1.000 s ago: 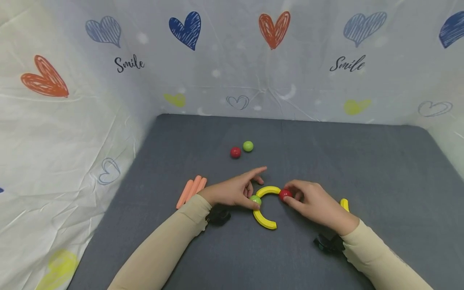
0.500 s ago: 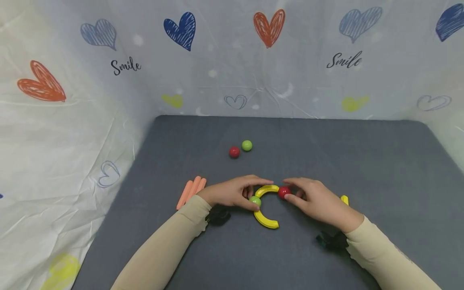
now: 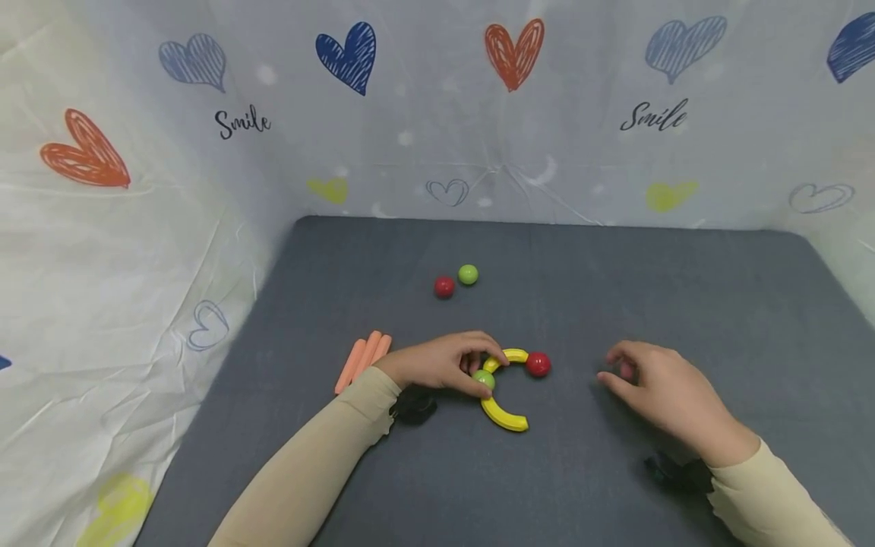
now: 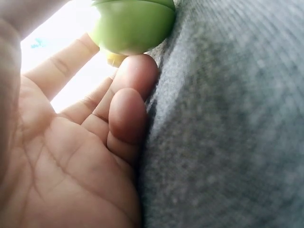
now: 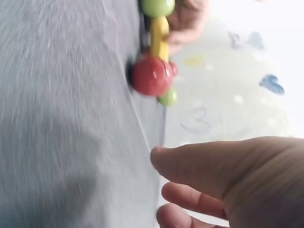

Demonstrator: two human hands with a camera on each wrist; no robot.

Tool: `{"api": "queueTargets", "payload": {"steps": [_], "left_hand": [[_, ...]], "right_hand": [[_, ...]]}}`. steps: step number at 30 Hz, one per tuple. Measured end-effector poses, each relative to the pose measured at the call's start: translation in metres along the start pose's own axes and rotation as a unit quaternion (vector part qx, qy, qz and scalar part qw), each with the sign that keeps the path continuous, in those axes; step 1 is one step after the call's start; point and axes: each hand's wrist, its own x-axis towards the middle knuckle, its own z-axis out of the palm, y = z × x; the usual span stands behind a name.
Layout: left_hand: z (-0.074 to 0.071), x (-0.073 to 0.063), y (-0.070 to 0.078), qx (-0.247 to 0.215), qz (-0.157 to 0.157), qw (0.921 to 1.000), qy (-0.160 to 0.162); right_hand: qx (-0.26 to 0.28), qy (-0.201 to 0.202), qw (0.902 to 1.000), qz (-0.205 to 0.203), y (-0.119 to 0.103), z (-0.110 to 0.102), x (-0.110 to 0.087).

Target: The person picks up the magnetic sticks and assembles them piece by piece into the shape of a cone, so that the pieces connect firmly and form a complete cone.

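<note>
Yellow arcs (image 3: 505, 416), glossy green ball (image 3: 484, 379), left hand (image 3: 446, 362) pinching them, right hand (image 3: 670, 389) relaxed, empty

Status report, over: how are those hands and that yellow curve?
Left hand holds yellow curve at green ball. Right hand holds nothing, out to the right. Red ball at curve's upper end. Possibly in the way: left hand covers part of curve.

Yellow arcs (image 3: 504, 417), red balls (image 3: 538, 365), green balls (image 3: 484, 379), salmon sticks (image 3: 366, 355), grey tabletop (image 3: 615, 289), heart-printed cloth (image 3: 581, 129)
</note>
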Motion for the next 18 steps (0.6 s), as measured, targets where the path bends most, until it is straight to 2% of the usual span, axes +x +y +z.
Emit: {"api": "queueTargets", "payload": {"steps": [5,8,15,18], "left_hand": [[-0.001,0.002,0.002,-0.001,-0.001,1.0000,0.001],[0.000,0.003,0.002,0.000,-0.001,1.0000,0.003],[0.002,0.002,0.002,0.002,-0.003,1.0000,0.001],[0.002,0.002,0.002,0.004,-0.003,1.0000,0.004]], "right_hand": [[0.011,-0.016,0.9977,0.065,0.020,-0.012,-0.012],[0.016,-0.030,0.9954,0.090,0.031,-0.015,-0.017],[0.009,-0.087,0.9883,0.125,0.047,-0.017,-0.018],[0.021,-0.094,0.9871,0.128,0.049,-0.015,-0.015]]}}
